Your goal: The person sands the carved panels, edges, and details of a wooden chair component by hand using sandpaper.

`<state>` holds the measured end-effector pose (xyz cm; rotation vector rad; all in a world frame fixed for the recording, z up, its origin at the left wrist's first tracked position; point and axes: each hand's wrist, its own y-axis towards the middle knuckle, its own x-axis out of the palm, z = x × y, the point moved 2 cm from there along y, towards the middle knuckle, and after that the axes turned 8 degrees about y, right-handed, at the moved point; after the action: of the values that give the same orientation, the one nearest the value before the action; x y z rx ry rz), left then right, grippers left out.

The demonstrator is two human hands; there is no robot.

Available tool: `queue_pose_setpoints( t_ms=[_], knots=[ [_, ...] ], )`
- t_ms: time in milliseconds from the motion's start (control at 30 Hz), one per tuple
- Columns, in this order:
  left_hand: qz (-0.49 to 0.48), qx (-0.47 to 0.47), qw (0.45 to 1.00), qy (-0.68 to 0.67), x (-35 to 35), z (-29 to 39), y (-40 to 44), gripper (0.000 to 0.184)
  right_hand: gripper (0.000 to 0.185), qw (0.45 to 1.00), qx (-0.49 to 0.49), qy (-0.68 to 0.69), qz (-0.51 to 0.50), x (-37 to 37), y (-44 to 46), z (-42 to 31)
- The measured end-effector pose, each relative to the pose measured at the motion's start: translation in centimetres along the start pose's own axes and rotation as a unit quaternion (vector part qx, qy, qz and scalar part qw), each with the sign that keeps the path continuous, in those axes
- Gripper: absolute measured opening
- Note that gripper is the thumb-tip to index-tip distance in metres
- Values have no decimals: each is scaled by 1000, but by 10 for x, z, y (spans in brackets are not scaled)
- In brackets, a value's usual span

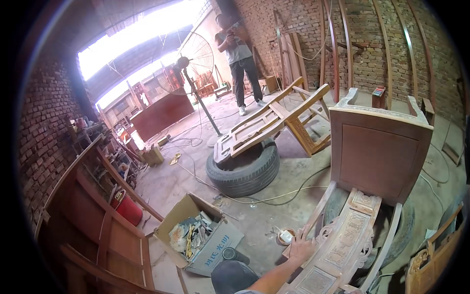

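Note:
My left hand (301, 247) reaches in from the bottom middle, fingers spread, by the side edge of a carved wooden chair back (352, 230). Its fingertips are close to a small round dish with a white item (285, 236) on the floor; contact is unclear. The chair lies tipped over, its plain seat panel (379, 152) standing up towards the far side. Under it shows a black tyre (335, 201). My right hand is out of view.
A cardboard box (215, 250) of scraps and a dark cup (230, 254) stand beside my knee. Another chair frame (279, 120) rests on a tyre (245, 171). Cables (274, 198) cross the floor. Further back are a pedestal fan (183, 62) and a standing person (240, 59).

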<state>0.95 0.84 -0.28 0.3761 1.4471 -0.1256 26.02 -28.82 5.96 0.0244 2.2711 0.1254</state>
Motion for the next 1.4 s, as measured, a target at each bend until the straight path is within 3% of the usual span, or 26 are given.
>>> queue_pose_setpoints(
  t_ms=[533, 633, 767, 867, 967, 1067, 1267, 1400],
  knots=[
    [-13, 20, 999, 22, -10, 4, -3, 41, 27, 998, 7, -51, -21, 8, -8, 11],
    [33, 12, 999, 35, 6, -1, -2, 43, 24, 997, -54, -31, 44, 8, -2, 8],
    [-84, -7, 996, 19, -11, 3, 1, 46, 22, 996, -57, -65, 4, 12, -11, 22],
    [-27, 3, 1000, 12, -1, -1, -1, 47, 20, 997, -38, -63, 9, 14, -8, 20],
    [-44, 0, 998, 45, 1, 3, -1, 47, 19, 999, -21, -45, -5, 3, -10, 14],
    [33, 25, 999, 8, 7, -3, -1, 42, 19, 998, -24, -51, 10, 11, -6, 11],
    [-66, -2, 998, 16, -13, 4, -1, 47, 18, 1000, -2, -20, 4, 0, -8, 4],
    [-33, 2, 999, 26, -6, 4, 0, 44, 22, 1000, -25, -2, 2, -2, -2, 2]
  ],
)
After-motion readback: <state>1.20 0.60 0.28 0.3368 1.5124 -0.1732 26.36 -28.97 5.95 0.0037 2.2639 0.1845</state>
